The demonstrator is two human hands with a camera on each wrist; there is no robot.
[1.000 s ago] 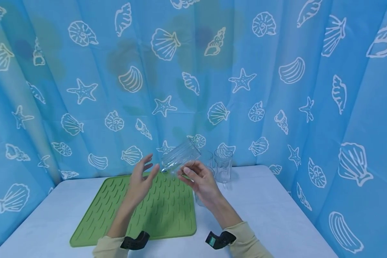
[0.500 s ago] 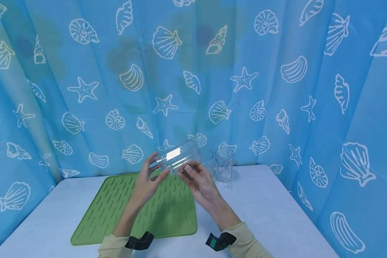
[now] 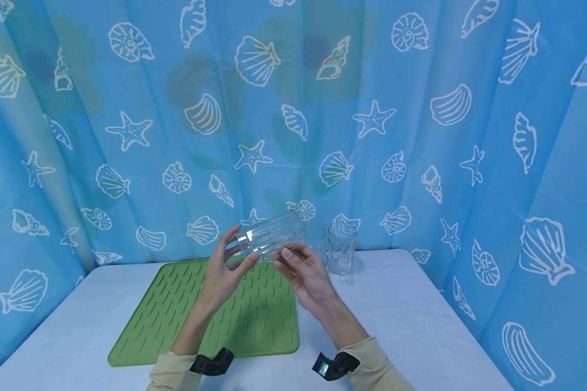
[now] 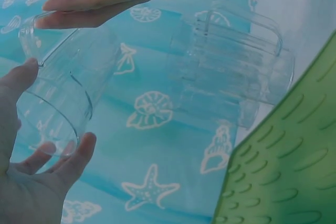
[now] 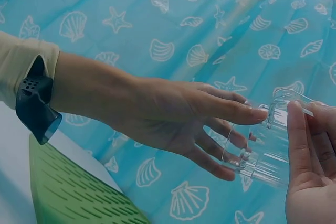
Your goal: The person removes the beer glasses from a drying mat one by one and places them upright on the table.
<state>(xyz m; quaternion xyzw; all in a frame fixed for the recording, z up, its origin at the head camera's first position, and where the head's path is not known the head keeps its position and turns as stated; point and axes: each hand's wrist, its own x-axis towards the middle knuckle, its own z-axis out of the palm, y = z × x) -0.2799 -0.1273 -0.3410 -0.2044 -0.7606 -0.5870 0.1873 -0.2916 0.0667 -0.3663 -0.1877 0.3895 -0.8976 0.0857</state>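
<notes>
A clear glass mug (image 3: 274, 234) is held in the air over the back of the green mat (image 3: 171, 320), tipped well over on its side. My right hand (image 3: 310, 278) pinches its handle (image 5: 283, 95) between thumb and fingers. Around the base end, my left hand (image 3: 224, 276) grips the glass, thumb on the near side and fingers on the far side. In the left wrist view, the left fingertips (image 4: 84, 145) show against the mug's end. The right wrist view shows the left hand (image 5: 178, 114) reaching in from the left to the mug.
Behind my right hand, more clear glass mugs stand on the white table (image 3: 401, 326), one mug (image 3: 342, 250) at the right and another (image 3: 317, 241) partly hidden. A blue shell-print curtain (image 3: 293, 81) hangs close behind the table.
My left hand has moved right and up to the mug and taken hold of its base end. The mug has tilted nearer to level. My right hand keeps its pinch on the handle.
</notes>
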